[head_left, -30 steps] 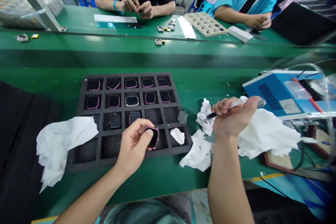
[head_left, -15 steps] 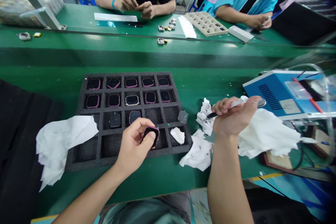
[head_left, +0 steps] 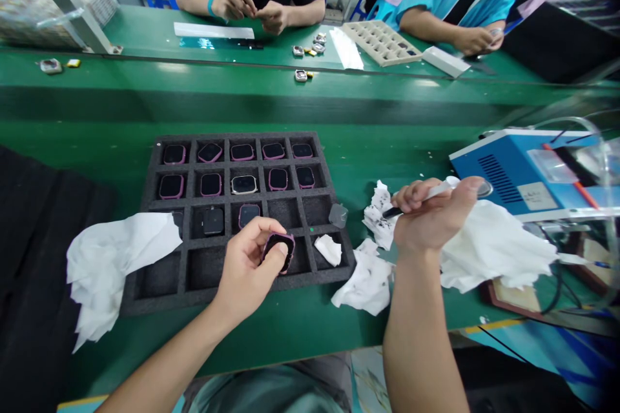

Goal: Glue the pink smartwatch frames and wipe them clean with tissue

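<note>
The held watch (head_left: 274, 241) is smooth and glossy black in front, its purple edge metallic-looking; the tray (head_left: 159, 302) is matt, rough-grained, foam-like. The tabletop (head_left: 290, 329) is smooth green with a soft sheen, the tissue (head_left: 104, 257) crumpled matt paper, the machine (head_left: 514, 164) smooth and painted-looking, the tube (head_left: 608, 226) clear plastic

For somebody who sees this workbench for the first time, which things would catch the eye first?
Probably the dark foam tray in the middle, its two far rows filled with mostly purple-rimmed watches. Over its near part, the left hand holds another purple-rimmed watch. At the right, a bright blue machine stands beyond the right hand.
</note>
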A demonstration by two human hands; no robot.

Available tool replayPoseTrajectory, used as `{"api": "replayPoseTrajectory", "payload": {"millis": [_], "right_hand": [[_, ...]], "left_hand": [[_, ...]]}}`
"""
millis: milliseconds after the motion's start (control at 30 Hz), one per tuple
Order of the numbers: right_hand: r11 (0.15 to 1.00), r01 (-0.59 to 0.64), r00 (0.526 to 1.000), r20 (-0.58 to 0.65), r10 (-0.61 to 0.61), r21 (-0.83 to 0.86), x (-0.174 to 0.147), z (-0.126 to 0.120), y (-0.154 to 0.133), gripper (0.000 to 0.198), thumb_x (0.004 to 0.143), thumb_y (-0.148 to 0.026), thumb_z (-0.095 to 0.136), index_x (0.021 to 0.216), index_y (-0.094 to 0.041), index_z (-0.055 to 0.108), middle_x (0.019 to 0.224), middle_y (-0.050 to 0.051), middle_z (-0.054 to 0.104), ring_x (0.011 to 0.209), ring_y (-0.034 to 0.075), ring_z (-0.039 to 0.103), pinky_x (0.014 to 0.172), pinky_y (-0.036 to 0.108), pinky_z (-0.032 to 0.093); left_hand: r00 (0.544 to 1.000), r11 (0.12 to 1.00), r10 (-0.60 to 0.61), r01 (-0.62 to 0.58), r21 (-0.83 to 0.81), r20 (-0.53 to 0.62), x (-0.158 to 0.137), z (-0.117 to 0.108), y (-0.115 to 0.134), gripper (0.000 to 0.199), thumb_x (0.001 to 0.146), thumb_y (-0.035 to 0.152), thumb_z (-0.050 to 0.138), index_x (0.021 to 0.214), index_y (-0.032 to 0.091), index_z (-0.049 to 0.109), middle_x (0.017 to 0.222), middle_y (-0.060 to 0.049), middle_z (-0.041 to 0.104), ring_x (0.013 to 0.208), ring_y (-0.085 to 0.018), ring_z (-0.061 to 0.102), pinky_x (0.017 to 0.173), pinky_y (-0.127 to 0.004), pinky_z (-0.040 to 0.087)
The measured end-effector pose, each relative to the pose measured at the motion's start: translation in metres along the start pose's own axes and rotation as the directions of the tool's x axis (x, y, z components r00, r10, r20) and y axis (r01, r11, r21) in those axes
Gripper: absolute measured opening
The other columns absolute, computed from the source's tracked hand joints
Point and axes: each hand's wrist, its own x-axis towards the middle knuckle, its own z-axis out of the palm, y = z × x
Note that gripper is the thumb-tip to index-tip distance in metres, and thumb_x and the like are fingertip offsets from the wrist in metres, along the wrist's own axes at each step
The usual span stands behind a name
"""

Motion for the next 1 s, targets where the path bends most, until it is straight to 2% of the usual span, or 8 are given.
{"api": "replayPoseTrajectory", "payload": {"millis": [267, 500, 633, 1000], "right_hand": [[1.0, -0.02, 1.0, -0.021, 0.02, 0.0, -0.0003, 0.0013, -0.0016, 0.071, 0.09, -0.077, 0.047, 0.046, -0.021, 0.044, 0.043, -0.005, 0.032, 0.039, 0.008, 0.033, 0.043, 0.027, 0.025], [1.0, 0.004, 1.0, -0.007, -0.004, -0.001, 0.0003, 0.0002, -0.0001, 0.069, 0.091, -0.074, 0.047, 0.047, -0.021, 0.046, 0.044, -0.005, 0.033, 0.039, 0.009, 0.032, 0.042, 0.027, 0.024], [1.0, 0.006, 1.0, -0.003, -0.006, -0.006, 0.0006, -0.0001, 0.0003, 0.071, 0.092, -0.077, 0.042, 0.046, -0.022, 0.046, 0.043, -0.004, 0.031, 0.039, 0.01, 0.032, 0.041, 0.027, 0.023], [1.0, 0.004, 1.0, 0.012, -0.004, -0.002, 0.0001, -0.0008, -0.0003, 0.068, 0.087, -0.075, 0.052, 0.047, -0.021, 0.046, 0.044, -0.005, 0.033, 0.04, 0.009, 0.033, 0.043, 0.027, 0.024]], "left_hand": [[1.0, 0.999, -0.029, 0.028, -0.037, -0.01, 0.0, 0.0012, 0.0007, 0.014, 0.083, 0.026, 0.068, 0.088, 0.018, 0.059, 0.066, 0.001, 0.063, 0.053, -0.011, 0.056, 0.048, -0.021, 0.047], [0.997, 0.994, -0.069, 0.066, -0.089, -0.027, -0.0013, 0.0017, 0.0018, 0.018, 0.085, 0.029, 0.067, 0.096, 0.017, 0.06, 0.072, -0.001, 0.068, 0.057, -0.012, 0.061, 0.051, -0.022, 0.051], [0.998, 0.994, -0.065, 0.062, -0.09, -0.026, -0.0011, 0.0017, 0.0028, 0.019, 0.082, 0.026, 0.069, 0.095, 0.017, 0.059, 0.072, 0.0, 0.067, 0.057, -0.011, 0.061, 0.052, -0.021, 0.051], [0.996, 0.995, -0.074, 0.071, -0.065, -0.041, -0.0002, 0.0029, 0.0061, 0.019, 0.078, 0.025, 0.07, 0.091, 0.019, 0.058, 0.071, 0.002, 0.064, 0.055, -0.011, 0.059, 0.048, -0.02, 0.049]]}}
